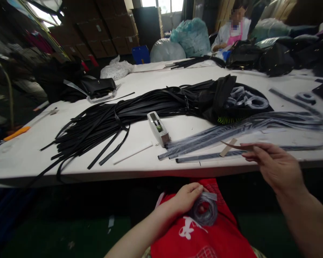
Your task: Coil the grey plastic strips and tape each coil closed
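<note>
My left hand (187,197) rests on my lap over red cloth, fingers closed on a roll of clear tape (204,209). My right hand (271,163) hovers at the table's front edge, fingers pinched on a thin brown strip (235,146) that points left. Just beyond it lie several grey strips (210,138) on the white table (140,166). A large bundle of black straps (115,120) spreads across the table's middle. A white tape dispenser (158,128) stands between the straps and the grey strips.
A black bag (220,96) with tape rolls lies behind the grey strips. A white stick (133,153) lies near the front edge, an orange tool (17,133) at far left. Black bags pile at the back right, where another person (233,32) sits.
</note>
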{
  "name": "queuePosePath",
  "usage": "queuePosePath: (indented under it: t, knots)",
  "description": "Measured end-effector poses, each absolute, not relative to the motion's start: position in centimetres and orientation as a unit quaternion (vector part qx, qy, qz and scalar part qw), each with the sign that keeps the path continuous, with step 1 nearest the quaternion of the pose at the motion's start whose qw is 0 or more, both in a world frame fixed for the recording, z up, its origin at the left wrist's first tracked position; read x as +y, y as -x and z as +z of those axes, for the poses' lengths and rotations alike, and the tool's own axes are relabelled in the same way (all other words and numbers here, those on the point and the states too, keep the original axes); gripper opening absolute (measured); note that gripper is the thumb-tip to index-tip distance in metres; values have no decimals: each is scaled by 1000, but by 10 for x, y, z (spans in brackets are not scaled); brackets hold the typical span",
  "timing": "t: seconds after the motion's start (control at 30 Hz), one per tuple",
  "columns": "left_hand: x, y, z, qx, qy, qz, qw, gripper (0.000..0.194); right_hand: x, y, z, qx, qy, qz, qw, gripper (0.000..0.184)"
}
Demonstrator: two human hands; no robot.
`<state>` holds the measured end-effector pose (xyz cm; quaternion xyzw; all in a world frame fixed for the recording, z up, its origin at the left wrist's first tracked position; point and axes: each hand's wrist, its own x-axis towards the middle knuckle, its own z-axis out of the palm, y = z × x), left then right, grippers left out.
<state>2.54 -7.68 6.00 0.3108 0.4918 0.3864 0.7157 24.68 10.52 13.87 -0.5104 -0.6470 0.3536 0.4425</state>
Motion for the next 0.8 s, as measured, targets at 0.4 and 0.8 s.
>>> queuePosePath:
  t: [0.4,0.8]
  knots:
    - [-70,-31,52,479,-256,394,741,72,8,-249,164,-848,274,411,189,18]
    - [-70,-29,57,508,-327,383,698,67,0,-235,175,-924,173,314,129,37]
